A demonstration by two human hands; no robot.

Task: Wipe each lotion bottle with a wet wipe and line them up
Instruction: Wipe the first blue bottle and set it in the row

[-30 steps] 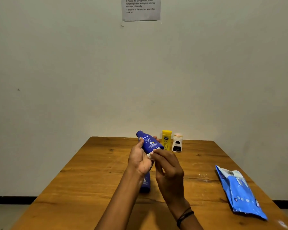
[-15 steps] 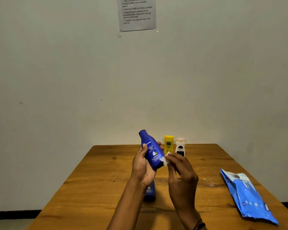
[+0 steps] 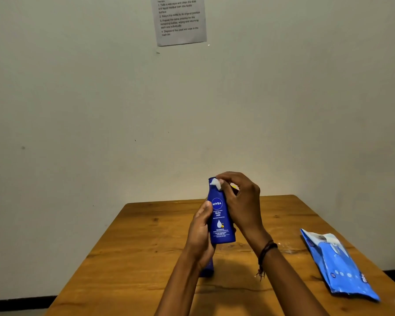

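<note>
Single head-worn view, from over the brown wooden worktop's (image 3: 135, 258) near edge, faces its far edge and the pale wall (image 3: 78, 110); left hand (image 3: 200, 234) and right hand (image 3: 243, 201) sit close, mid-frame

Plain pale wall (image 3: 78, 110) bearing a printed sheet (image 3: 180, 19) high up; wooden table (image 3: 146, 247) before it; dark skirting (image 3: 16, 303) below.
</note>
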